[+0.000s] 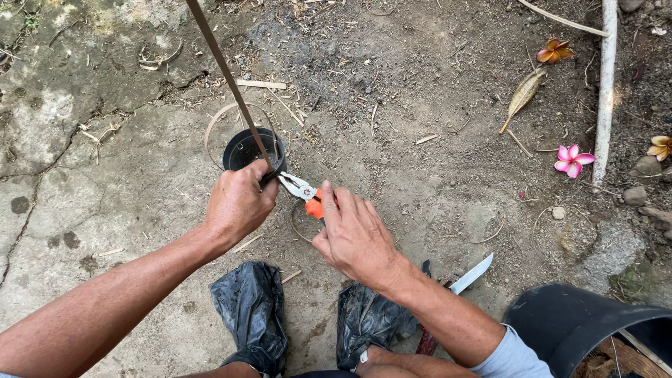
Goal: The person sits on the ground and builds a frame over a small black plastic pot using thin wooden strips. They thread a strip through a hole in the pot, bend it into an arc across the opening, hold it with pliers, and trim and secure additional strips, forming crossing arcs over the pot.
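Observation:
My left hand [238, 203] grips a long thin bamboo strip [225, 73] that rises up and away toward the top of the view. Its lower end sits at the rim of a small black pot [245, 148] on the ground. My right hand [353, 234] holds orange-handled pliers [302, 192], whose metal jaws meet the strip right beside my left fingers. A thin hoop of bamboo [218, 120] curves around the far side of the pot.
A knife [465, 278] lies on the ground by my right forearm. A large black bucket [560, 322] stands at the bottom right. Black plastic bags [252, 311] cover my feet. A white pipe [605, 84], pink flowers [572, 161] and dry leaves lie at right.

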`<state>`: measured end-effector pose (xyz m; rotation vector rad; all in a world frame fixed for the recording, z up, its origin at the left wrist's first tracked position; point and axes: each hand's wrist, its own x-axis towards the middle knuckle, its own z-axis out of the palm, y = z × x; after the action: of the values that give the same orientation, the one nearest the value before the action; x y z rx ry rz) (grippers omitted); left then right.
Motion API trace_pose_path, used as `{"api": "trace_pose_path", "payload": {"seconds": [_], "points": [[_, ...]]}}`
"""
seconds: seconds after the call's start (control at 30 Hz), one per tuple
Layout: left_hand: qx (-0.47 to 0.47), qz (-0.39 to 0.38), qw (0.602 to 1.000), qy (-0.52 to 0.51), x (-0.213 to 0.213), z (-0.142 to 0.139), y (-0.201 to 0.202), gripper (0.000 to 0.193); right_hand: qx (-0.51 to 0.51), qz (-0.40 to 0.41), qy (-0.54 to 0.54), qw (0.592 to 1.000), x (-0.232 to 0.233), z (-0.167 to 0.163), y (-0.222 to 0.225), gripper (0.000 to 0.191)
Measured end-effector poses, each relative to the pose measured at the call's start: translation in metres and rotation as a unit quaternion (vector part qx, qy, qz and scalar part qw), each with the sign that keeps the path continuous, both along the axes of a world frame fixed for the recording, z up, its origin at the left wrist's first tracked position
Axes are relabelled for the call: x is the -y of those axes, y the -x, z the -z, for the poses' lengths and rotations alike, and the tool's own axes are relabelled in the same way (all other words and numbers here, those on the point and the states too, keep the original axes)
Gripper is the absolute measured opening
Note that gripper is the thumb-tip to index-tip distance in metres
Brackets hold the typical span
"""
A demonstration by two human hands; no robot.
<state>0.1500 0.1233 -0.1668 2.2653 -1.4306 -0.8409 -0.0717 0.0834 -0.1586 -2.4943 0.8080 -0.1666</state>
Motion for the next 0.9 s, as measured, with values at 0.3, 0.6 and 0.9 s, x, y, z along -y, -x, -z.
{"api": "trace_pose_path", "payload": {"seconds": [0.3,0.6,0.9], "points": [[-0.001,0.017,1.000,0.004,-0.002,-0.002,0.000,0.017,0.032,0.058,-0.240,0.968,0.002,0.013,0.001,0.059],[-0.068,0.039,0.995,0.064,-0.003,0.005,-0.003,0.015,0.234,0.139,-0.777,0.567,0.008,0.041,0.012,0.043],[-0.050,0.073,0.994,0.068,-0.008,0.013,-0.002,0.006,0.223,0.147,-0.827,0.495,-0.001,0.038,0.012,0.051]]}}
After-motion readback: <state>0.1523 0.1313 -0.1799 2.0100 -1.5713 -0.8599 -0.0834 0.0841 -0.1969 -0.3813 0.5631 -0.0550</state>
